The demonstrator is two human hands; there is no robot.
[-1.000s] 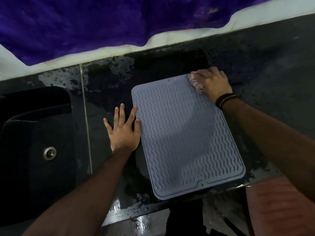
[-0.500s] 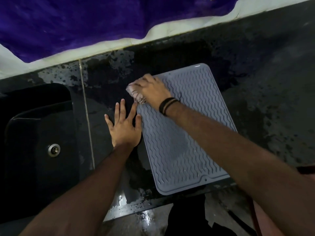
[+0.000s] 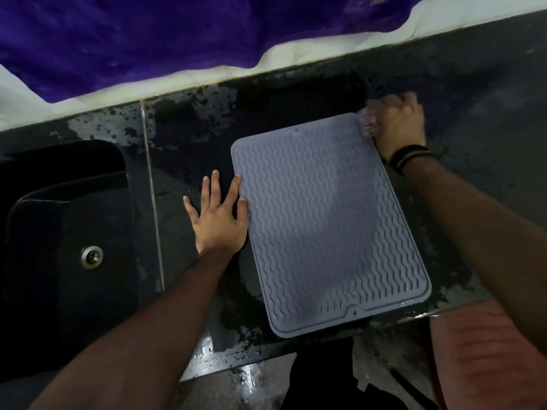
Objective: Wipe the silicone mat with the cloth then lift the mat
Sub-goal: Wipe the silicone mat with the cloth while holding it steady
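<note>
A grey silicone mat (image 3: 328,223) is laid flat on the dark countertop (image 3: 488,119) (wet in patches), beside the sink (image 3: 59,232).

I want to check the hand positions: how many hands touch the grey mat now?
2. The left hand lies flat on the counter, fingertips on the silicone mat's left edge. The right hand grips the cloth at the mat's far right corner.

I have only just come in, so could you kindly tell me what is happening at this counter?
A person is wiping a grey, wavy-ribbed silicone mat that lies flat on a dark, wet stone counter beside a black sink. The right hand grips a small pale cloth at the mat's far right corner. The left hand rests flat on the counter, fingertips touching the mat's left edge. The mat has not yet been lifted.
</note>
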